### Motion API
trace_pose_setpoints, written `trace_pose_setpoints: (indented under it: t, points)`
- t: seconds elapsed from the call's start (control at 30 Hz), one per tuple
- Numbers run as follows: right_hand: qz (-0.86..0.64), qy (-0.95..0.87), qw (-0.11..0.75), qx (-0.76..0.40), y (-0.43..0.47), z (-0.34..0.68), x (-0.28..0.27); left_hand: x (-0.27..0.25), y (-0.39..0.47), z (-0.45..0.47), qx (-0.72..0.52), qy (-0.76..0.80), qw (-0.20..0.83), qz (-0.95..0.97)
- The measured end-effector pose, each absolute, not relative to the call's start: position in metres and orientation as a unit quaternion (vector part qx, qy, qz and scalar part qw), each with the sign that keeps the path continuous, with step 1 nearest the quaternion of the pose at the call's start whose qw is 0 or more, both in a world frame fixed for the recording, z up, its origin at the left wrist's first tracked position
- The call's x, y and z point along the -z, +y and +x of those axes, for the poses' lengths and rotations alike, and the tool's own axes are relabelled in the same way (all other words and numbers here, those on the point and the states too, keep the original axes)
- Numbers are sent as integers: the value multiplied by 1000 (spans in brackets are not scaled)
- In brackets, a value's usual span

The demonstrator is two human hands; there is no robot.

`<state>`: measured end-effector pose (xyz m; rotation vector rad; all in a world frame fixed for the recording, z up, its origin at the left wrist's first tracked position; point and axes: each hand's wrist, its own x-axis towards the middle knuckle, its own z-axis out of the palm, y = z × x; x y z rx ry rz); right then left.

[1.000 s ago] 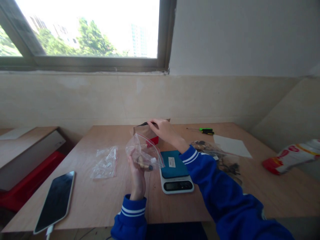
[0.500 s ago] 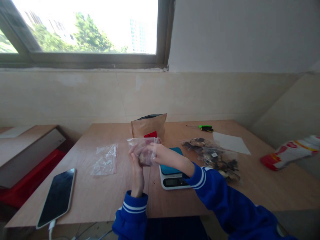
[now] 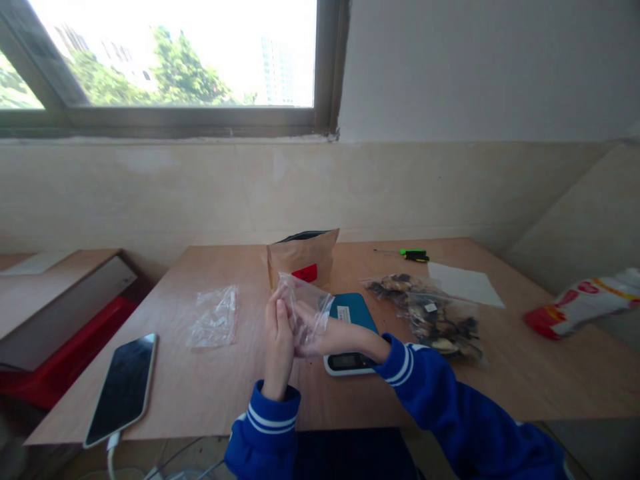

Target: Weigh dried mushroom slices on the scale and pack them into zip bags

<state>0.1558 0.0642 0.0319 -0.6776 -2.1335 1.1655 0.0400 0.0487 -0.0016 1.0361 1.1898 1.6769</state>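
Observation:
Both hands are together on a clear plastic bag [image 3: 316, 303] held up above the table, just in front of a brown kraft pouch [image 3: 300, 257]. My left hand [image 3: 279, 327] grips the bag's left side, thumb against the plastic. From the right, my right hand [image 3: 317, 337] reaches to the same bag; its fingers show through the film, and I cannot tell whether they are inside or behind it. Under my right wrist sits a kitchen scale [image 3: 356, 313] with a blue top and a dark display. The kraft pouch stands upright with its top open and a red label on its front.
Another clear bag [image 3: 214, 319] lies flat at left, near a phone [image 3: 123, 387] on a cable. Bags of dried mushroom-like pieces [image 3: 443, 323] lie right of the scale. Behind them are screwdrivers [image 3: 414, 255] and white paper [image 3: 465, 283]; a white-and-red bottle [image 3: 583, 303] lies far right.
The clear bag has tilted and shifted right between my hands. My right hand has moved lower, uncovering more of the scale's blue top. The whole view has moved slightly.

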Motion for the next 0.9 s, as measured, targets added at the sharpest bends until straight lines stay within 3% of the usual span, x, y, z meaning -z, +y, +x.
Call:
trace_pose_setpoints:
  t: [0.43,0.67,0.9]
  points:
    - [-342,-686,336,-548,81,169,7,4,49,11,-579,456,612,288]
    - [-309,-607,317,-660,69,161,-4,9,48,15,-604,451,508,417]
    - [-292,-590,340,-672,59,160,-8,1,42,16,-578,500,461,451]
